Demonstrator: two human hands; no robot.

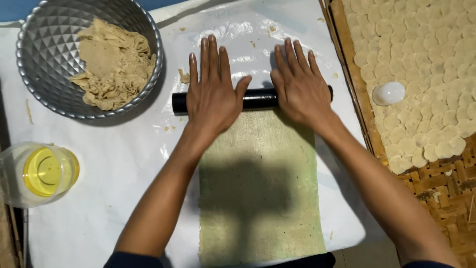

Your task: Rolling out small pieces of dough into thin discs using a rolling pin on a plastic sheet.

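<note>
A black rolling pin (258,99) lies crosswise at the far end of a long thin sheet of speckled dough (260,188). My left hand (213,89) rests flat on the pin's left half, fingers stretched forward. My right hand (300,84) lies flat on its right half, palm down. Neither hand grips the pin; both press on it from above. The dough sheet runs from the pin back toward me over a white plastic sheet (109,168).
A faceted metal bowl (44,44) with dough scraps (114,64) stands at the far left. A jar of yellow oil (39,173) sits at the left edge. On the right, a woven bamboo tray (436,183) holds several dough discs (421,59) and a white round cutter (389,93).
</note>
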